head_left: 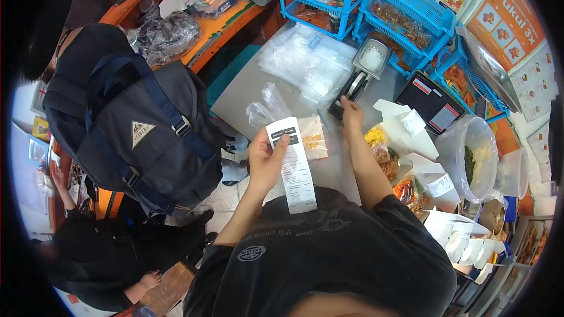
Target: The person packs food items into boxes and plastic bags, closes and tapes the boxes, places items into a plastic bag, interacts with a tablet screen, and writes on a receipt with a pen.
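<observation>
My left hand [267, 158] pinches a long printed receipt [298, 179], its thumb pressed on the upper part. Behind the receipt lies a clear plastic bag [312, 136] with something orange inside, and crumpled clear plastic [267, 105] sticks up just beyond my left fingers. My right hand [353, 116] is closed at the near end of a black stapler [353, 87] on the grey table; its fingers are partly hidden. Touching or close to the stapler's far end is a metal tray [372, 57] holding a white substance.
Flat clear plastic bags [305, 61] lie at the back of the table. Blue stacked baskets [405, 14] stand behind. To the right are a black tablet [430, 101], open food boxes [405, 126] and a clear tub [470, 155]. A large dark backpack [141, 135] is on the left, near a seated person [106, 258].
</observation>
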